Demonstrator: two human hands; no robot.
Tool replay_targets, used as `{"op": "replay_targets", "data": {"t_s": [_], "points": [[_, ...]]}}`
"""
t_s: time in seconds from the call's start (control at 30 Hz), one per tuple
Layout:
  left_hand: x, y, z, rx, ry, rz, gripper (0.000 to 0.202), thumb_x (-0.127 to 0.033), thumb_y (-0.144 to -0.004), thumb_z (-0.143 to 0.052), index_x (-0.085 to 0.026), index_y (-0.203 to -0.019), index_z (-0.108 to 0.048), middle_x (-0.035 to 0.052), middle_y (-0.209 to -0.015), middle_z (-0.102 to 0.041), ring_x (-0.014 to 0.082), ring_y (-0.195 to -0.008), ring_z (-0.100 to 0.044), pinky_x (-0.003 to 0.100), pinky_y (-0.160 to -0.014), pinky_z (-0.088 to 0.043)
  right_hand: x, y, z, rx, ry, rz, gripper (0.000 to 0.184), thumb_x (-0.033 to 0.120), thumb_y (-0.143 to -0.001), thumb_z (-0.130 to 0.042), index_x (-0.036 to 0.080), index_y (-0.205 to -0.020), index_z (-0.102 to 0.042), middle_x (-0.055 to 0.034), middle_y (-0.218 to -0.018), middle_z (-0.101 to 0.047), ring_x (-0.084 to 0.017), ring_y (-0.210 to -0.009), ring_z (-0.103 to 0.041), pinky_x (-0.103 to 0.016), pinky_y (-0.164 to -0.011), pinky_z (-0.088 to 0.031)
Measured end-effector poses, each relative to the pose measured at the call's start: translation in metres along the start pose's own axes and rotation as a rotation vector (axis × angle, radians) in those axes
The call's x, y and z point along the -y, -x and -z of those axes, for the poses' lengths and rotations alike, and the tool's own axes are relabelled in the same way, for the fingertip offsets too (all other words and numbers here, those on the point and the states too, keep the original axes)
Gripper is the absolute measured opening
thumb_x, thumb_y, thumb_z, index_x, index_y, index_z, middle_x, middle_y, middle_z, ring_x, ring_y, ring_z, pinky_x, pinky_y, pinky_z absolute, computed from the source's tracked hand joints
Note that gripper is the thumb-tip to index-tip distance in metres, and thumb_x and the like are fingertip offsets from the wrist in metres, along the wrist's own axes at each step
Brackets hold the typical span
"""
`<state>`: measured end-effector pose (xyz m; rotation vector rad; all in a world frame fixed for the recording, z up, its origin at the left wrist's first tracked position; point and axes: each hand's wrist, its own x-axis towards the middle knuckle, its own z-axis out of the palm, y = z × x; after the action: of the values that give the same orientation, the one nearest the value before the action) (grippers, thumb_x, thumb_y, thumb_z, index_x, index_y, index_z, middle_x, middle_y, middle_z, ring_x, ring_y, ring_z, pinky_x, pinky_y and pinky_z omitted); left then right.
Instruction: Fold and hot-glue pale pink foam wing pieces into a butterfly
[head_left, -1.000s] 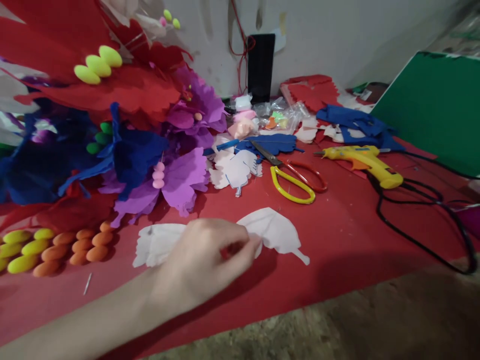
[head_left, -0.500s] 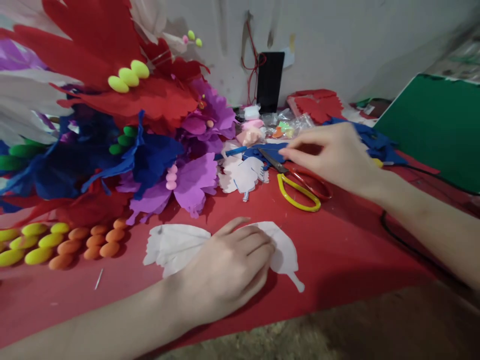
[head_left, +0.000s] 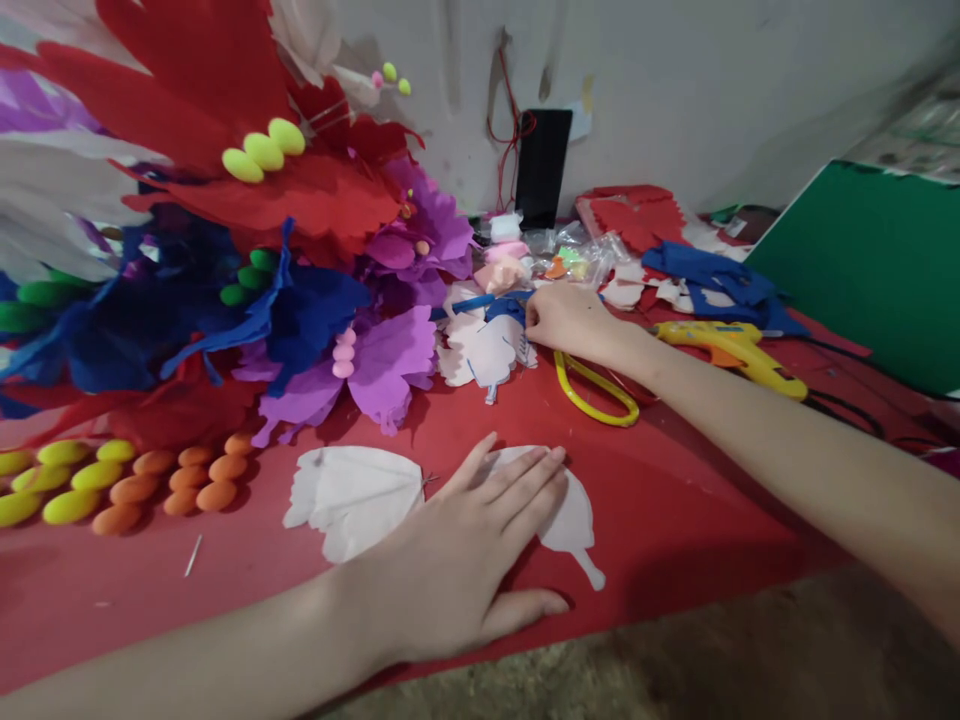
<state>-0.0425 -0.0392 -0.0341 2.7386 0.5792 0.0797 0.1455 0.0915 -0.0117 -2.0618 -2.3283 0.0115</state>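
My left hand (head_left: 480, 540) lies flat with its fingers spread, pressing on a white leaf- or wing-shaped cutout (head_left: 574, 515) on the red table. Beside its index finger is a pleated white cutout (head_left: 360, 495), with a thin dark tie at its gathered end. My right hand (head_left: 566, 320) is closed at the edge of white paper patterns (head_left: 487, 355) with blue outlines; what its fingertips pinch is hidden. Beneath that hand lie scissors, of which mainly the yellow handle loop (head_left: 596, 390) shows.
Red, blue and purple fabric butterflies (head_left: 262, 280) crowd the left. Several yellow and orange foam ovals (head_left: 135, 490) lie before them. A yellow glue gun (head_left: 731, 350) rests by blue fabric scraps (head_left: 720, 280) at right. A green board (head_left: 870, 280) leans behind.
My right hand has moved left and down, over the scissors, to the patterned paper, uncovering the glue gun. My left hand has flattened and spread its fingers on the white cutout.
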Motion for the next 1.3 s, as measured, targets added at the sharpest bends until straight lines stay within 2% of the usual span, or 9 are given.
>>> {"op": "replay_targets", "data": {"t_s": [0.17,0.23,0.4,0.53,0.73,0.83,0.9,1.03,1.3], "points": [[0.000,-0.001,0.001,0.058,0.037,-0.047,0.078,-0.060,-0.088,-0.038,-0.003,-0.140,-0.028,0.0146,-0.149,-0.021,0.0262,-0.139,-0.018,0.045,-0.115,-0.007,0.001,-0.002,0.002,-0.099,-0.147,0.031,0.009,0.017,-0.077,-0.056,0.012,-0.078,-0.064,-0.0082,-0.083,-0.063,-0.017,-0.080,-0.058,-0.030,-0.073,-0.046],[0.000,-0.001,0.002,0.072,0.044,-0.044,0.077,-0.060,-0.088,-0.039,-0.003,-0.139,-0.030,0.0150,-0.148,-0.022,0.0261,-0.139,-0.019,0.045,-0.115,-0.007,0.002,-0.003,0.006,-0.160,-0.215,0.046,0.011,0.013,-0.076,-0.053,0.013,-0.076,-0.064,-0.0071,-0.084,-0.065,-0.017,-0.080,-0.059,-0.028,-0.072,-0.044],[0.002,-0.001,0.004,-0.006,0.066,-0.059,0.070,-0.056,-0.089,-0.040,-0.004,-0.135,-0.038,0.0204,-0.145,-0.029,0.0302,-0.137,-0.026,0.051,-0.113,-0.016,0.003,0.010,0.020,-0.342,-0.338,0.078,0.020,0.021,-0.084,-0.044,0.015,-0.090,-0.062,-0.0060,-0.095,-0.063,-0.014,-0.084,-0.057,-0.026,-0.079,-0.043],[0.003,-0.001,0.003,-0.083,0.024,-0.075,0.073,-0.056,-0.089,-0.039,-0.004,-0.140,-0.029,0.0218,-0.146,-0.030,0.0311,-0.136,-0.028,0.053,-0.112,-0.017,-0.005,0.038,0.026,-0.507,-0.424,0.198,0.019,0.026,-0.085,-0.045,0.018,-0.092,-0.060,-0.0053,-0.093,-0.062,-0.014,-0.077,-0.056,-0.027,-0.072,-0.045],[0.005,-0.003,0.010,-0.054,0.083,-0.074,0.048,-0.047,-0.091,-0.043,-0.013,-0.123,-0.052,0.0137,-0.128,-0.055,0.0263,-0.124,-0.045,0.052,-0.113,-0.013,-0.025,0.089,0.017,-0.549,-0.334,0.430,0.012,0.021,-0.085,-0.048,0.019,-0.081,-0.058,-0.0038,-0.083,-0.063,-0.012,-0.071,-0.057,-0.026,-0.066,-0.046],[0.012,-0.004,0.017,-0.025,0.114,-0.112,0.030,-0.027,-0.094,-0.040,-0.015,-0.116,-0.057,0.0103,-0.126,-0.057,0.0202,-0.123,-0.047,0.047,-0.114,-0.011,-0.036,0.109,0.005,-0.517,-0.286,0.636,0.011,0.015,-0.086,-0.047,0.019,-0.084,-0.057,-0.0030,-0.086,-0.065,-0.012,-0.081,-0.059,-0.024,-0.072,-0.047],[0.018,-0.005,0.019,-0.052,0.130,-0.140,0.029,-0.014,-0.092,-0.037,-0.015,-0.109,-0.060,0.0086,-0.125,-0.058,0.0168,-0.123,-0.046,0.043,-0.115,-0.013,-0.042,0.117,-0.004,-0.507,-0.239,0.786,0.012,0.013,-0.087,-0.047,0.017,-0.088,-0.058,-0.0039,-0.089,-0.066,-0.011,-0.084,-0.059,-0.023,-0.074,-0.048],[0.025,-0.006,0.015,-0.135,0.130,-0.129,0.028,-0.008,-0.090,-0.039,-0.015,-0.102,-0.063,0.0066,-0.118,-0.062,0.0148,-0.116,-0.052,0.040,-0.115,-0.014,-0.043,0.124,-0.016,-0.507,-0.059,0.975,0.020,0.011,-0.090,-0.039,0.014,-0.088,-0.059,-0.0044,-0.089,-0.067,-0.011,-0.079,-0.060,-0.023,-0.070,-0.048],[0.019,-0.005,0.010,-0.177,0.155,-0.164,0.022,-0.011,-0.092,-0.042,-0.016,-0.096,-0.063,0.0042,-0.104,-0.067,0.0141,-0.103,-0.058,0.040,-0.112,-0.018,-0.033,0.116,-0.017,-0.556,0.040,1.084,0.028,0.010,-0.092,-0.033,0.011,-0.083,-0.059,-0.0044,-0.084,-0.066,-0.011,-0.068,-0.056,-0.023,-0.058,-0.041]]}}
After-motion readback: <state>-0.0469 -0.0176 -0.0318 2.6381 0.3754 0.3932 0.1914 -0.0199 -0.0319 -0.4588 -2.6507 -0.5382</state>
